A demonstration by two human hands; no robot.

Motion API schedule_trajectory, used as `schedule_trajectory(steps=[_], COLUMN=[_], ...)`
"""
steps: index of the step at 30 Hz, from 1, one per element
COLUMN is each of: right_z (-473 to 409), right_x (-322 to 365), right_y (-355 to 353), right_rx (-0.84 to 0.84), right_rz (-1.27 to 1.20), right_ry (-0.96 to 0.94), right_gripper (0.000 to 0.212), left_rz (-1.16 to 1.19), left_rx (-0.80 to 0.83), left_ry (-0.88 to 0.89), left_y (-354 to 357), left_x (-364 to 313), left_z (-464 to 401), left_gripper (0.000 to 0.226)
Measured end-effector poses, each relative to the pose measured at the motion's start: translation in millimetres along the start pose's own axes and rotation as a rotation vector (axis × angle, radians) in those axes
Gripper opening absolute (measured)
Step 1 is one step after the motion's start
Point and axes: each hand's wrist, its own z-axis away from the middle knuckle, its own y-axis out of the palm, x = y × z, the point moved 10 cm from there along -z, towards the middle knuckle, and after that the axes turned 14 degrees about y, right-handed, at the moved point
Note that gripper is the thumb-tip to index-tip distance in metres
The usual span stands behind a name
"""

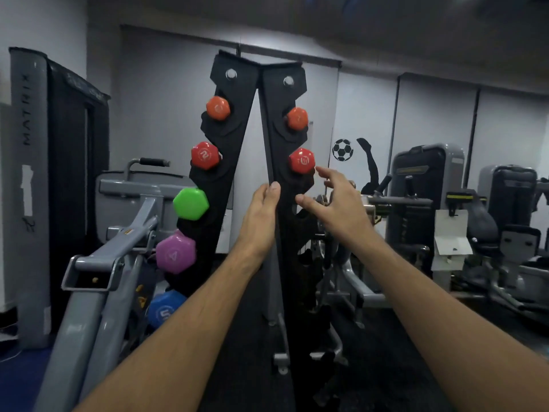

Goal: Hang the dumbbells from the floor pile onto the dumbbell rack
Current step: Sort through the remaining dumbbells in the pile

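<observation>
Both hands (261, 215) (335, 200) raised, fingers spread

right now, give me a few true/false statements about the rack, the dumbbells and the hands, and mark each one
1. The left side of the rack holds five dumbbells. True.
2. The green dumbbell hangs on the right side. False: it hangs on the left side, above the purple dumbbell.
3. The right hand is gripping a dumbbell. False: it is open and empty, just below the red dumbbell.
4. The left hand rests against the rack's centre edge. True.
5. The right side's lower slots are full. False: only two dumbbells hang there, both near the top.
</observation>
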Motion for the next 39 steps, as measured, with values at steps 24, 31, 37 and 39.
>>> schedule_trajectory(steps=[24,31,37,39], right_z=[450,585,673,703], right_x=[-283,-364,-421,-437], right_y=[204,229,210,195], right_rx=[0.576,0.816,0.893,0.9], right_rz=[0.035,0.321,0.603,0.706], right_ry=[0.883,1.19,1.377,1.432], right_gripper=[0.055,0.021,0.034,0.037], left_rz=[-0.164,-0.217,-0.227,-0.277], left_rx=[0.197,0.267,0.458,0.523], left_ry=[-0.843,-1.151,-1.263,-1.273], left_y=[-18,-10,5,8], left_x=[263,321,346,357], left_z=[465,605,686,708], left_gripper=[0.057,0.039,0.042,0.046])
